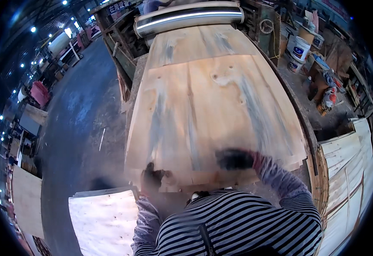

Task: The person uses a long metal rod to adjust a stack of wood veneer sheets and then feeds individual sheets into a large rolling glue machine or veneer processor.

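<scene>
Pale wood veneer sheets (212, 106) with grey-blue streaks and knots lie overlapped on a long table in front of me. My left hand (152, 177), in a dark glove, is at the near left edge of the sheets, its thumb apart from its fingers. Over the near right part of the veneer is my right hand (235, 159), also in a dark glove; motion smears its fingers. I cannot tell whether it touches the surface. At the far end, the veneer reaches a wide metal roller (190, 19).
A pale stack of sheets (103, 222) stands low at left. More veneer stacks (348, 179) line the right side. White buckets (300, 49) and clutter stand at the far right. A person's arm (154, 5) shows behind the roller. A grey floor aisle (84, 98) runs along the left.
</scene>
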{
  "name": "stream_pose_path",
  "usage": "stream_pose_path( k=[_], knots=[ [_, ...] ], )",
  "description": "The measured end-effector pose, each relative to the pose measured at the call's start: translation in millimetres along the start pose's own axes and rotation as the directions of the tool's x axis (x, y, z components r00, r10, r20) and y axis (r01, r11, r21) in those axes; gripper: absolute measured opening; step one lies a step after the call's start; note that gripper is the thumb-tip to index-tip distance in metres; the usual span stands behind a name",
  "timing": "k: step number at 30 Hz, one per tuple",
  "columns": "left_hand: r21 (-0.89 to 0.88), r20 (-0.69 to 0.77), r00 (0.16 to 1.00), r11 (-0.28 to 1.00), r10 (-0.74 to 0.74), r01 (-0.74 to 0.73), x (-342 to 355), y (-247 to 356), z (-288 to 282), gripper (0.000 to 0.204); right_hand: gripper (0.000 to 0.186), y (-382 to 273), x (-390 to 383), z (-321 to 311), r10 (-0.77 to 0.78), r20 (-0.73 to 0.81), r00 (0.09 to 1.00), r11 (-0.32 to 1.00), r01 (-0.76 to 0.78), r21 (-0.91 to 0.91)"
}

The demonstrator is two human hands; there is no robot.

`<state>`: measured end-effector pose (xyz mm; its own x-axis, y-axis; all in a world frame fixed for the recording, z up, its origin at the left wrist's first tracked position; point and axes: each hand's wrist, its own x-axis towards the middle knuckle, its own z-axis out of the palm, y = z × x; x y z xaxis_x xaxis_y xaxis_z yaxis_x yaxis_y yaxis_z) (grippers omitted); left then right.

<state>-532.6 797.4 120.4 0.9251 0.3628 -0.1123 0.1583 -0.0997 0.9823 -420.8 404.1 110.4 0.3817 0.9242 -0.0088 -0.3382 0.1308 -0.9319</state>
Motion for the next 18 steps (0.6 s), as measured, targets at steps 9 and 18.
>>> stream_pose_path(
  k=[9,18],
  knots=[
    [-0.336,0.117,0.993,0.941,0.012,0.028,42.6,-25.2,-29.2,0.022,0.046,49.6,-26.7,55.5,0.062,-0.57,0.819,0.358,0.515,0.779],
    [0.201,0.385,0.888,0.917,0.25,-0.345,11.4,-49.1,-13.3,0.039,0.038,3.0,-50.3,-40.4,0.026,-0.733,0.68,0.819,0.406,0.406]
  ],
)
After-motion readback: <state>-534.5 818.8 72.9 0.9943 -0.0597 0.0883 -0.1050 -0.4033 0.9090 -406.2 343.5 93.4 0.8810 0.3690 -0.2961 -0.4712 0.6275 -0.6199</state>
